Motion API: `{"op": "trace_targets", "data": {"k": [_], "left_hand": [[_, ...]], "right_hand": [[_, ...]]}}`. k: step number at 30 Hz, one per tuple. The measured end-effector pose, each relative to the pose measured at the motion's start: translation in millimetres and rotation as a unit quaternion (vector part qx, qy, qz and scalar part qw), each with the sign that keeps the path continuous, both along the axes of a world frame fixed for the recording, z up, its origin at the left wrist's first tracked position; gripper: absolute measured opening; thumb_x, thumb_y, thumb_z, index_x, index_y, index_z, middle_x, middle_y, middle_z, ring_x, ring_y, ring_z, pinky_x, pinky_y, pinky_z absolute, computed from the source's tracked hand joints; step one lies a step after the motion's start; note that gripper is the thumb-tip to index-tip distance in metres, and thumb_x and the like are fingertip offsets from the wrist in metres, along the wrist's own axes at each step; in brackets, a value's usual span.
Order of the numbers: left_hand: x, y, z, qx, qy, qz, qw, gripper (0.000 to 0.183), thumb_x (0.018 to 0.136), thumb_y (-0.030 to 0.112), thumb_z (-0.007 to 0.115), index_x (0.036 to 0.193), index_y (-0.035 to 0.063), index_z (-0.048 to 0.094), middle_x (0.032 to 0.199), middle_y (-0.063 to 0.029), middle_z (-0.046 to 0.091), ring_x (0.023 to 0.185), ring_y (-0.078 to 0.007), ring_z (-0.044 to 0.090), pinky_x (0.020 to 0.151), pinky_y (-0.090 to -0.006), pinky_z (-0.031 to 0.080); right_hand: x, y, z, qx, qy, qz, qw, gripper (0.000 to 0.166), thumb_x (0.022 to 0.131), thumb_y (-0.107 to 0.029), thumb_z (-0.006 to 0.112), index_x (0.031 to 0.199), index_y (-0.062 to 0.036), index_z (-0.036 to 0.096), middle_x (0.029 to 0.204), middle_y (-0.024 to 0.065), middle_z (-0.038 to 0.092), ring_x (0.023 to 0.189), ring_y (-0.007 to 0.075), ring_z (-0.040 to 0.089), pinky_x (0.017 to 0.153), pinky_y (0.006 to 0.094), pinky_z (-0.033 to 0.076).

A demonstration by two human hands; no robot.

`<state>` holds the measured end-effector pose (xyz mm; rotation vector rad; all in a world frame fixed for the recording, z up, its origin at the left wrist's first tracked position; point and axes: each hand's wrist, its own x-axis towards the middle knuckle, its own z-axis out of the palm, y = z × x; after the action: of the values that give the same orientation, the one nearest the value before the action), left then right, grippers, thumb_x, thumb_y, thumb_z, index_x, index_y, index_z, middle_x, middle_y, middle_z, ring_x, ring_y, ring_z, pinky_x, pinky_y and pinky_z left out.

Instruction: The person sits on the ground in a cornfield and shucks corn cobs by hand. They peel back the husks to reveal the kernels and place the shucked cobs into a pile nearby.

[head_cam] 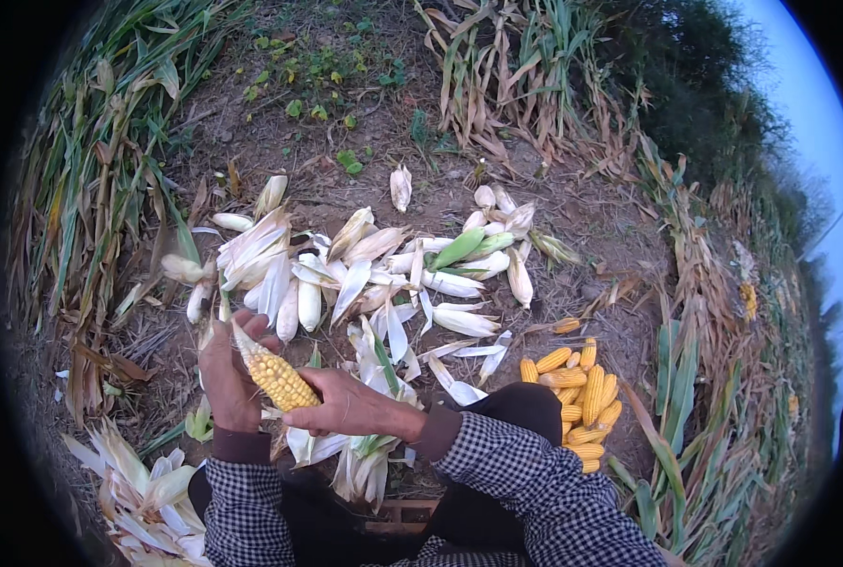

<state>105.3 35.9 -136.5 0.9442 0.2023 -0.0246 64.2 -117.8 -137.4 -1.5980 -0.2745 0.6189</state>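
My right hand point(354, 404) grips the lower end of a bare yellow ear of corn point(277, 375), which tilts up to the left. Around its pale tip is my left hand point(233, 368), palm turned inward and fingers partly curled, with pale husk beside it; how firmly it holds the husk or cob is hidden. Ahead of my hands lies a loose heap of corn ears in pale husks point(309, 301), some with green husks point(461, 246). A pile of husked yellow ears point(593, 397) lies to the right, beside my knee.
Stripped husks point(155, 496) are heaped at the lower left, and more husks point(368, 453) lie between my legs. Cut corn stalks point(109, 156) stand or lean at the left, with others point(704, 283) along the right. Low green weeds point(315, 78) grow on the soil ahead.
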Motion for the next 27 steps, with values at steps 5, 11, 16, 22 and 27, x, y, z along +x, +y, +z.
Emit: {"op": "trace_targets", "data": {"k": [5, 11, 16, 22, 27], "left_hand": [[-8.3, 17.8, -25.6, -0.012, -0.105, -0.136, 0.985, 0.039, 0.095, 0.033, 0.054, 0.115, -0.0012, 0.053, 0.098, -0.0140, 0.065, 0.077, -0.0191, 0.064, 0.069, -0.0298, 0.054], [-2.4, 38.5, -26.8, 0.110, -0.112, -0.206, 0.966, 0.037, 0.098, 0.028, 0.050, 0.114, -0.0049, 0.054, 0.100, -0.0151, 0.065, 0.089, -0.0209, 0.064, 0.084, -0.0332, 0.052], [-3.7, 32.3, -33.1, 0.245, -0.146, -0.178, 0.942, 0.034, 0.101, 0.027, 0.043, 0.105, -0.0026, 0.058, 0.096, -0.0096, 0.064, 0.086, -0.0137, 0.062, 0.078, -0.0261, 0.050], [4.8, 20.4, -58.2, 0.424, -0.183, -0.099, 0.881, 0.033, 0.102, 0.026, 0.042, 0.101, -0.0032, 0.059, 0.088, -0.0054, 0.063, 0.081, -0.0091, 0.058, 0.074, -0.0241, 0.047], [-0.1, -2.2, -57.7, 0.317, -0.141, -0.147, 0.926, 0.032, 0.101, 0.027, 0.045, 0.092, -0.0004, 0.059, 0.080, -0.0030, 0.061, 0.077, -0.0085, 0.057, 0.071, -0.0249, 0.047]], "right_hand": [[-7.8, -5.7, -10.3, -0.014, -0.037, -0.018, 0.999, 0.048, 0.072, -0.038, 0.065, 0.089, 0.0053, 0.052, 0.071, 0.0136, 0.060, 0.061, 0.0225, 0.060, 0.057, 0.0353, 0.048], [-9.1, -17.0, -6.7, -0.066, -0.243, -0.070, 0.965, 0.043, 0.070, -0.033, 0.061, 0.079, 0.0078, 0.053, 0.065, 0.0212, 0.058, 0.058, 0.0340, 0.059, 0.058, 0.0433, 0.047], [-17.5, -15.9, 8.6, -0.189, -0.287, -0.134, 0.930, 0.032, 0.069, -0.025, 0.060, 0.069, 0.0066, 0.056, 0.059, 0.0205, 0.057, 0.054, 0.0355, 0.058, 0.057, 0.0440, 0.047], [-24.1, 0.9, -18.2, -0.288, -0.423, -0.230, 0.828, 0.022, 0.067, -0.019, 0.062, 0.069, 0.0025, 0.063, 0.068, 0.0167, 0.061, 0.063, 0.0265, 0.063, 0.059, 0.0350, 0.046], [-20.3, -15.4, -19.6, -0.276, -0.395, -0.218, 0.849, 0.019, 0.063, -0.018, 0.062, 0.062, 0.0003, 0.063, 0.063, 0.0167, 0.060, 0.061, 0.0281, 0.062, 0.057, 0.0352, 0.045]]}}
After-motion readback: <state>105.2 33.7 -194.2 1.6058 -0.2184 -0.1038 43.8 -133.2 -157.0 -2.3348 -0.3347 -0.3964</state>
